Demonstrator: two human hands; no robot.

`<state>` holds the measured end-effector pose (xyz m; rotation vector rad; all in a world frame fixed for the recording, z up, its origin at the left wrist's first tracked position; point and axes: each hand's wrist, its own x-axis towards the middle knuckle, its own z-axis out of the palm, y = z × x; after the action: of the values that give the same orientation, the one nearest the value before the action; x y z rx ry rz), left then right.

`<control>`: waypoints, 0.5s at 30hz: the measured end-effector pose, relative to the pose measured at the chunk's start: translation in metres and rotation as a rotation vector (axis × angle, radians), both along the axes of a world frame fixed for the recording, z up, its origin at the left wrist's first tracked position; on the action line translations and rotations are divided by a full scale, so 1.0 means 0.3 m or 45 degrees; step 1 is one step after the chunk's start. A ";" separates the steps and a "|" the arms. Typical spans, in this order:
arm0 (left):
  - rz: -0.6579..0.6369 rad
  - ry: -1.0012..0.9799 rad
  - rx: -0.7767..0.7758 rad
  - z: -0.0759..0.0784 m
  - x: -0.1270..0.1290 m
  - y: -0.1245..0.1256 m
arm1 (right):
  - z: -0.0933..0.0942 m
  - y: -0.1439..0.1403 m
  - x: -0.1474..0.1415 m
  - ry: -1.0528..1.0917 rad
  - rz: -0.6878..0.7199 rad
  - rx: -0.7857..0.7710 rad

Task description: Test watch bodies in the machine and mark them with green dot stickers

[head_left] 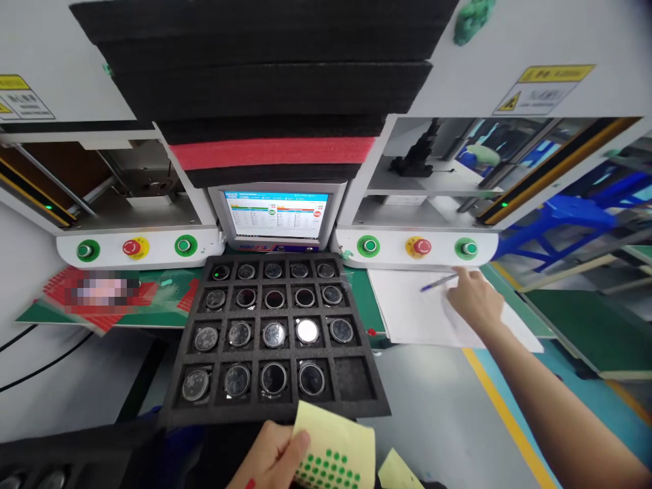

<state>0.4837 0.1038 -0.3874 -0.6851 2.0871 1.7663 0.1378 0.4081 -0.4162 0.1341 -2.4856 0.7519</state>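
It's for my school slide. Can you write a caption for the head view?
Right hand on paper by a pen; left hand holds a dotted sheet below a foam tray.

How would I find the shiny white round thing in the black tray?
Start at the screen in the middle, then drop to the black foam tray just below it. Count to the third row from the back, fourth pocket from the left: the bright white disc. Its neighbours all look dark or grey; only this one glares white.
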 end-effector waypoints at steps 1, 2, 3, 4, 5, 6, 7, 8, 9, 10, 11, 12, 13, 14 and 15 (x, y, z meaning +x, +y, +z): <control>0.131 -0.023 0.000 0.007 0.002 -0.004 | 0.021 -0.021 0.039 0.043 0.018 0.052; 0.199 -0.031 0.034 0.014 -0.001 -0.007 | 0.043 -0.048 0.087 0.096 0.041 0.094; 0.209 -0.029 0.087 0.023 -0.008 -0.009 | 0.065 -0.080 0.147 0.154 0.072 0.123; 0.188 -0.017 0.152 0.032 -0.019 -0.012 | 0.086 -0.116 0.219 0.210 0.122 0.141; 0.164 0.000 0.220 0.042 -0.030 -0.013 | 0.107 -0.157 0.301 0.263 0.189 0.150; 0.149 0.021 0.282 0.050 -0.041 -0.015 | 0.127 -0.199 0.391 0.301 0.280 0.152; 0.155 0.042 0.326 0.057 -0.051 -0.016 | 0.147 -0.241 0.483 0.324 0.398 0.152; 0.178 0.067 0.351 0.062 -0.057 -0.016 | 0.163 -0.282 0.573 0.339 0.527 0.147; 0.203 0.090 0.360 0.066 -0.060 -0.015 | 0.177 -0.322 0.656 0.334 0.693 0.145; 0.215 0.108 0.360 0.069 -0.060 -0.014 | 0.185 -0.360 0.728 0.319 0.843 0.107; 0.217 0.128 0.357 0.072 -0.056 -0.013 | 0.188 -0.395 0.788 0.305 0.936 0.052; 0.204 0.148 0.357 0.074 -0.051 -0.012 | 0.184 -0.427 0.835 0.277 1.001 -0.009; 0.186 0.170 0.358 0.076 -0.044 -0.011 | 0.176 -0.455 0.869 0.247 1.033 -0.071; 0.163 0.194 0.358 0.078 -0.036 -0.010 | 0.164 -0.479 0.893 0.219 1.041 -0.122; 0.141 0.220 0.352 0.079 -0.028 -0.010 | 0.150 -0.499 0.908 0.196 1.039 -0.159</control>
<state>0.4754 0.1009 -0.3638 -0.5975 1.8850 2.1922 0.4101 0.2584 -0.3713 1.1561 -2.1862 1.1500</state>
